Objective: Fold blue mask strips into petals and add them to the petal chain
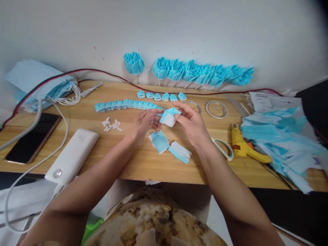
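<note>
Between my hands is a folded blue-and-white piece of mask fabric. My right hand pinches its right side between thumb and fingers. My left hand has curled fingers at its left edge, slightly blurred. Below lie two loose pieces: a blue square and a white piece with a blue folded edge. Behind my hands, a row of overlapping folded blue petals stretches left. Several separate folded petals stand beyond it.
Finished blue flowers on sticks lean along the wall. On the right are tape rolls, scissors, a yellow glue gun and fabric scraps. At left lie white scraps, a power bank, a phone and stacked masks.
</note>
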The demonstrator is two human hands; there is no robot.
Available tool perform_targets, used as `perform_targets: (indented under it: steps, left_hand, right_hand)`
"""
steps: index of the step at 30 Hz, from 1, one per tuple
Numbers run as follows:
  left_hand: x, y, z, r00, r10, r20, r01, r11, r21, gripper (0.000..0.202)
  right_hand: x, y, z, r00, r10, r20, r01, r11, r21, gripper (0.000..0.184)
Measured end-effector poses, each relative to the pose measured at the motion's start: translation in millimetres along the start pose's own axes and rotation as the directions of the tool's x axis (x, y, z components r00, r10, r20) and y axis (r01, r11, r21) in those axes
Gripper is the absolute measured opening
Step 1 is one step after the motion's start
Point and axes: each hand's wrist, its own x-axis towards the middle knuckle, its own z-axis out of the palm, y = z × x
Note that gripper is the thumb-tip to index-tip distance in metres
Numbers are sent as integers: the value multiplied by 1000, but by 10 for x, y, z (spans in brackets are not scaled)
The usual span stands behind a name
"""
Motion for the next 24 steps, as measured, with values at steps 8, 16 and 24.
perform_targets:
  steps: [8,16,24]
  left_hand:
    - [23,29,-18,999,43,24,-46,991,129,15]
    - [15,34,-12,995,96,1,-94,976,194,9]
    - [-2,8,-3,961,268,76,-278,918,284,21]
  right_hand:
    - [6,-15,-16,1000,19,8,-19,999,48,40]
    - [-36,-119,37,998,57,-22,-56,997,56,38]
    - [-29,-90,25,998,57,-14,-57,998,24,39]
